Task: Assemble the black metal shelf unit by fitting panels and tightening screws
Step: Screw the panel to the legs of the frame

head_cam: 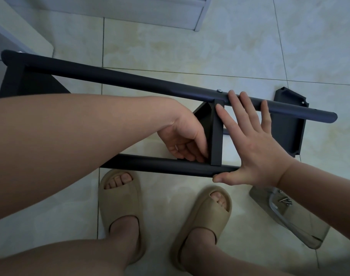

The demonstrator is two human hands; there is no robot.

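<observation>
**Middle panel: lower joint in hand**

Left-hand fingers point(192, 154): curled in tight at the corner where the shelf panel point(216, 134) meets the lower tube point(160, 164), centre of frame. The tips are hidden against the panel's flange, so I cannot tell whether they pinch a screw or only feel for the hole. The left hand point(184, 140) reaches in from the left edge.

Right-hand fingers point(240, 108): straight, spread wide, holding nothing. The fingertips rest on the upper tube point(130, 80) just right of the panel, and the thumb presses the lower tube's near end. The right hand point(255, 148) spans the gap like a clamp.

Frame: both tubes lie across the frame from left to right of centre, with the panel on edge between them. A screw head point(219, 90) shows on the upper tube beside the panel, so that end looks fastened. The lower joint is judged the open one. An end panel point(16, 80) sits dark at upper left.

Method (judgement):
- Squeeze the tubes together with the right hand so the panel seats square and the holes line up.
- Start the screw by fingers, straight in, for a few turns before any tool.
- Tighten fully only once the panel sits flush.
- Risks: cross-threading, or dropping the screw onto the tiled floor point(190, 46).

Around: a loose panel point(287, 124) lies on the floor at right, under the upper tube's end. A clear bag point(289, 218) with spare screws point(285, 200) is at lower right.
</observation>
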